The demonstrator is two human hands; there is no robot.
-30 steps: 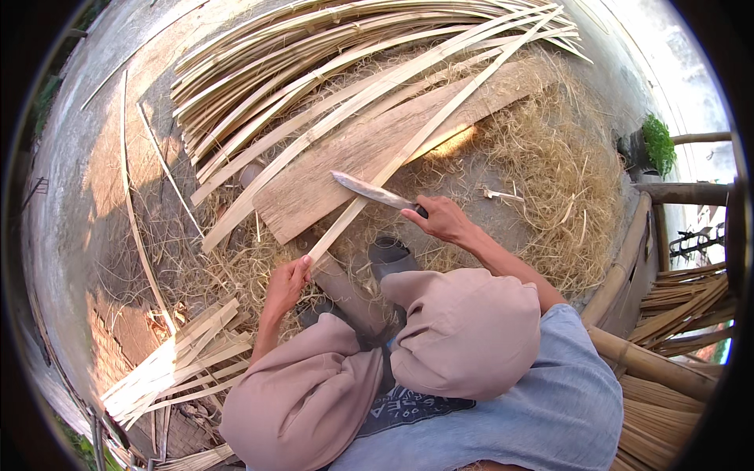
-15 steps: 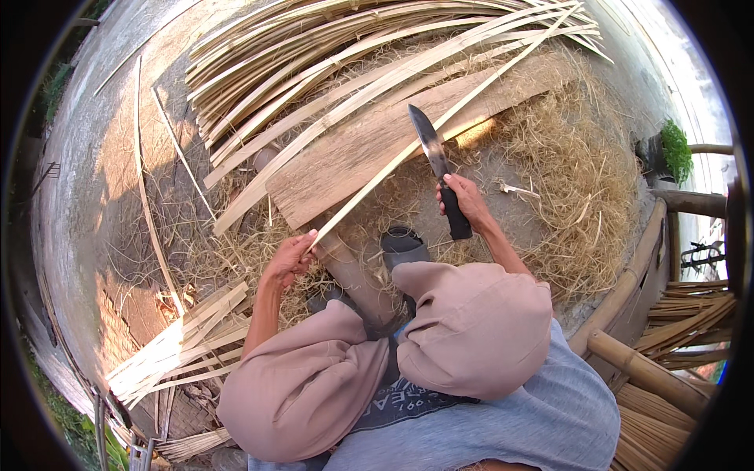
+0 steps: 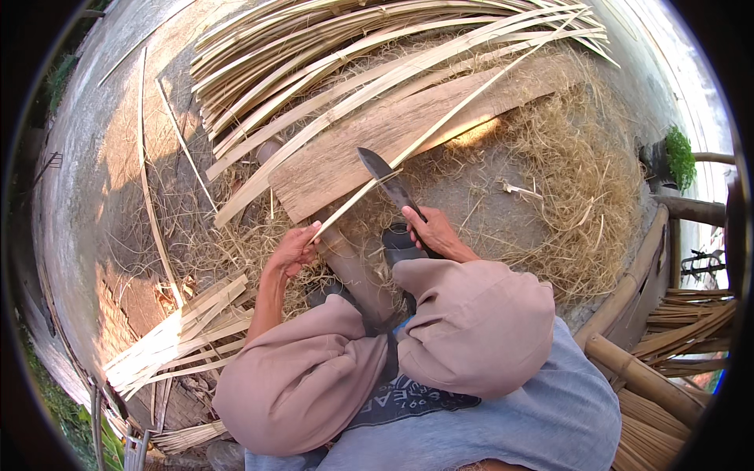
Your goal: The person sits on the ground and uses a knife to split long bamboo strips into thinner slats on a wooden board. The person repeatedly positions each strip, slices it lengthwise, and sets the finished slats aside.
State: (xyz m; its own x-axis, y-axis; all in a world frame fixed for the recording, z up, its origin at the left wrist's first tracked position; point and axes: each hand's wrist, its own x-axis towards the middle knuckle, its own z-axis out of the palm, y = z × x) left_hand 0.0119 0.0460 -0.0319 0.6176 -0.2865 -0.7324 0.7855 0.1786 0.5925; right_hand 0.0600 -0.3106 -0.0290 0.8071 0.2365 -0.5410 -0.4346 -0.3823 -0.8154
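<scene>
Between the fingers of my left hand (image 3: 295, 249) is the near end of a long, thin bamboo strip (image 3: 448, 118). It slants away to the upper right, over a wooden board (image 3: 345, 169). My right hand (image 3: 436, 234) is wrapped round the dark handle of a large knife (image 3: 385, 174). The blade points up and left and lies across the strip, just beyond the board's near edge. A thin curl of shaving shows at the blade. Part of the handle is hidden by my fingers.
A thick bundle of bamboo strips (image 3: 314, 63) lies beyond the board. Curly shavings (image 3: 581, 196) are heaped at the right. More strips (image 3: 181, 341) lie at my lower left. A bamboo pole rail (image 3: 640, 373) and a green plant (image 3: 678, 157) stand at the right.
The knife has moved left and toward me along the strip, its blade tilting further left. My right hand came with it. My left hand has stayed nearly in place.
</scene>
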